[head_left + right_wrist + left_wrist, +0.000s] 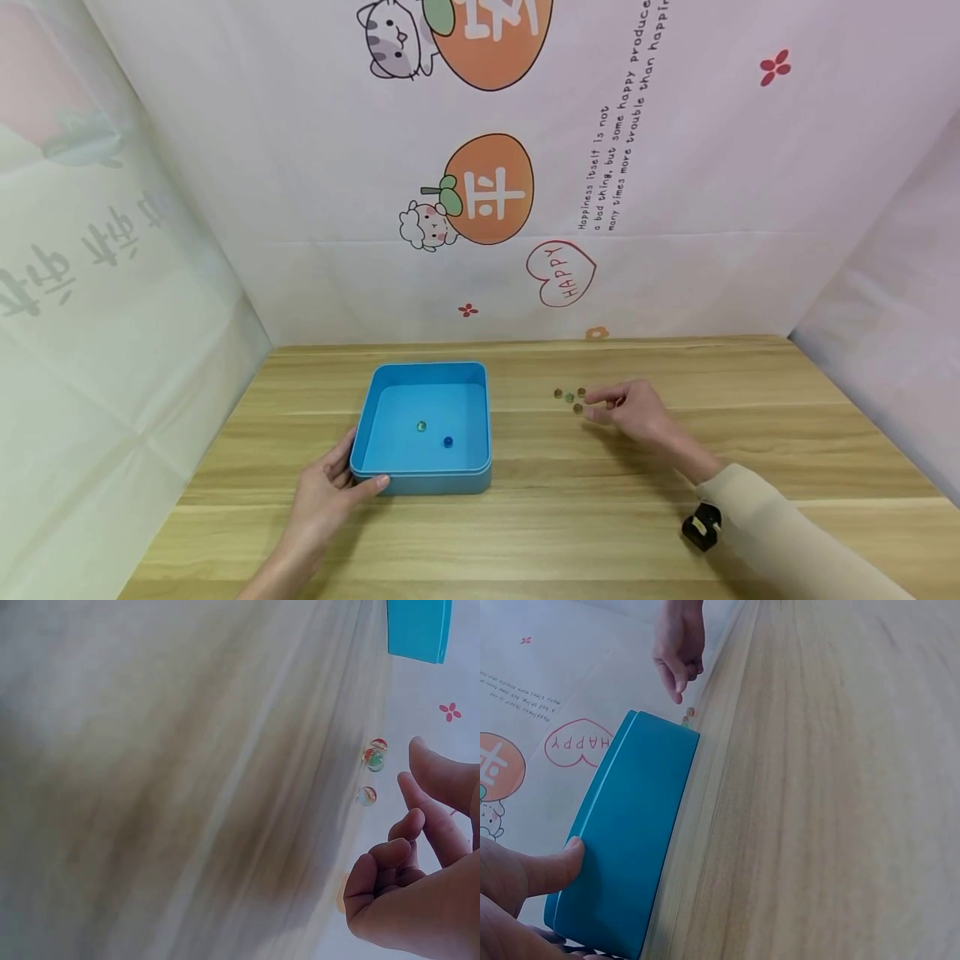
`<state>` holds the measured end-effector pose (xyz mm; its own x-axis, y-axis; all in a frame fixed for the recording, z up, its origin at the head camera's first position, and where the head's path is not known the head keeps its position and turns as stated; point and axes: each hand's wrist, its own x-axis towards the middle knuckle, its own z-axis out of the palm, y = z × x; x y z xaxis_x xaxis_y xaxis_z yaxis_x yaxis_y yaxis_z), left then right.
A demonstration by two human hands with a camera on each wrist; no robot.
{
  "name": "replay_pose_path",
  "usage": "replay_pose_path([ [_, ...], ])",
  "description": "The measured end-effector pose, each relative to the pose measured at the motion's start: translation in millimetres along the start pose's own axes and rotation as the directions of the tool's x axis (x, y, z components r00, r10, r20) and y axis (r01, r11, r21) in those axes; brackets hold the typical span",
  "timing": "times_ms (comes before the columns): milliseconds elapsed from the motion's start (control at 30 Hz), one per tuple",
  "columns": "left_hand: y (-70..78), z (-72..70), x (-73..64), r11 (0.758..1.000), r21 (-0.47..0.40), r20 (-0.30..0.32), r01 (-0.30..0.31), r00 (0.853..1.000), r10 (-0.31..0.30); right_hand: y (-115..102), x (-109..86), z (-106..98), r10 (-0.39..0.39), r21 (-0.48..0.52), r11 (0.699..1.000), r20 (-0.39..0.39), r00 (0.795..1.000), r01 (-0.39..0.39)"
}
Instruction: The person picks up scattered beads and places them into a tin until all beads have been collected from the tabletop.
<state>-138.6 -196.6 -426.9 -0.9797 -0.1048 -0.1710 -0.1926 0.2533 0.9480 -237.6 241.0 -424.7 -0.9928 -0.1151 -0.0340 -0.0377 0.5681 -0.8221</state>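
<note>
A square light-blue box (431,484) stands uncovered on the table, left of the middle. On its floor lie a greenish glass marble (422,426) and a dark blue marble (447,442). My left hand (321,493) grips the box's near left corner, thumb (555,868) on the front wall and fingers round the left side. To the right of the box sits a loose cluster of several marbles, amber-brown ones (558,393) around a green one (570,397). My right hand (633,410) reaches in beside them, thumb and index finger apart with nothing between them, the other fingers curled.
The wood-grain table (525,533) ends at a white back sheet (337,283) printed with cartoon fruit and lettering. Another sheet (112,358) hangs along the left. A small black object (702,527) shows beside the right cuff.
</note>
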Motion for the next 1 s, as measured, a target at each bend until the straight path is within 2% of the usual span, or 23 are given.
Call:
replay_pose_path([
  [233,0.6,0.0,0.0,1.0,-0.005,0.002,-0.006,1.0,0.006,1.1,3.9,2.4,-0.008,-0.057,0.998,0.005,1.0,0.008],
  [1000,-0.5,-0.2,1.2,1.0,-0.015,0.0,-0.007,1.0,0.007,0.6,14.2,8.2,0.033,-0.13,0.991,0.004,0.999,-0.032],
])
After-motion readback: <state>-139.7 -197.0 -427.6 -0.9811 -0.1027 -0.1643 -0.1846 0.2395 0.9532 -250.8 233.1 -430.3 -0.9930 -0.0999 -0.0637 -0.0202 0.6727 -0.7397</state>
